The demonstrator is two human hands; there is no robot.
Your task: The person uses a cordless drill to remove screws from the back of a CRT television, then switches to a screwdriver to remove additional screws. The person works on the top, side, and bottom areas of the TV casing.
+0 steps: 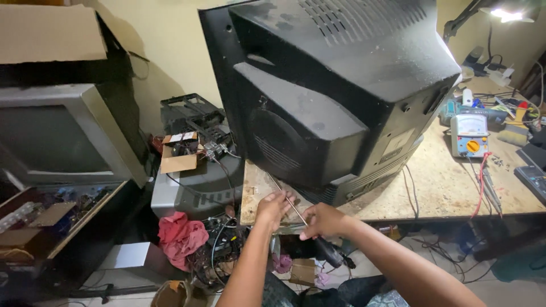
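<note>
The person's left hand [273, 207] and right hand [321, 220] meet low in the view, at about 6 o'clock, just in front of the near edge of the wooden table [443, 182]. Both hands hold a long screwdriver [290, 202], whose thin metal shaft runs up toward 11 o'clock and ends at the lower rear corner of a large black television [335, 96]. The left hand's fingers are clenched around the shaft partway along it. The right hand's fingers are wrapped around the lower end of the tool, and its dark handle juts out below the hand toward 5 o'clock.

The television stands on the table with its vented back shell facing the camera, filling the view from 12 o'clock down to the centre. At 3 o'clock on the table sits an analog multimeter [470, 135] with an orange dial, its red lead trailing toward the table edge. A lit desk lamp [503, 14] shines at 1 o'clock.

At 9 o'clock stands an old grey television [62, 136], with a cardboard box [51, 31] above it. A crumpled red cloth [179, 236] lies on the floor at 7 o'clock among tangled wires.
</note>
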